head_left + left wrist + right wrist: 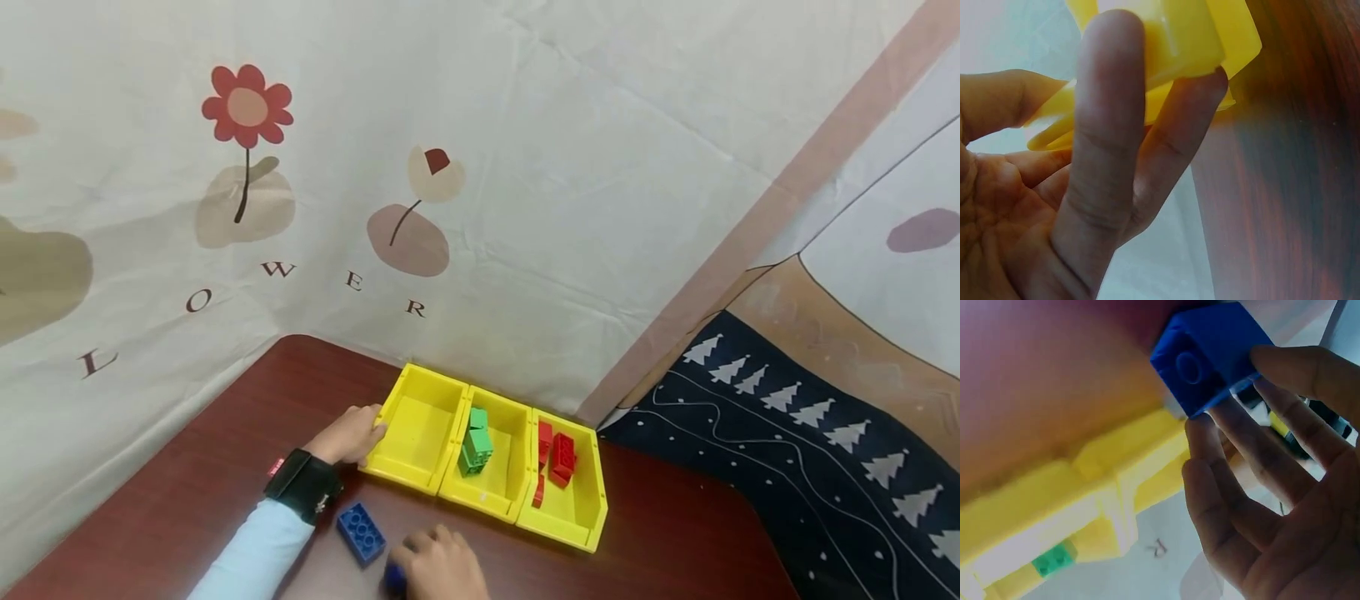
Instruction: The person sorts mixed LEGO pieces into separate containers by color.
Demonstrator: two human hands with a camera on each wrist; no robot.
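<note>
My left hand (348, 435) grips the outer side wall of the leftmost yellow bin (415, 429). In the left wrist view, thumb and fingers lie on both sides of that yellow wall (1188, 44). Close to the front edge of the head view, my right hand (447, 568) pinches a dark blue toy brick (394, 577). The right wrist view shows this blue brick (1225, 347) between thumb and fingertips, its hollow side partly visible. Another blue brick (362, 534) lies on the table between the two hands, hollow side up.
Two more yellow bins adjoin the first in a row. Green bricks (477, 446) sit in the middle bin (512, 446), and several red bricks (562, 457) in the right bin (588, 492). The dark red-brown table (660, 517) meets a printed cloth backdrop (540, 208) behind the bins.
</note>
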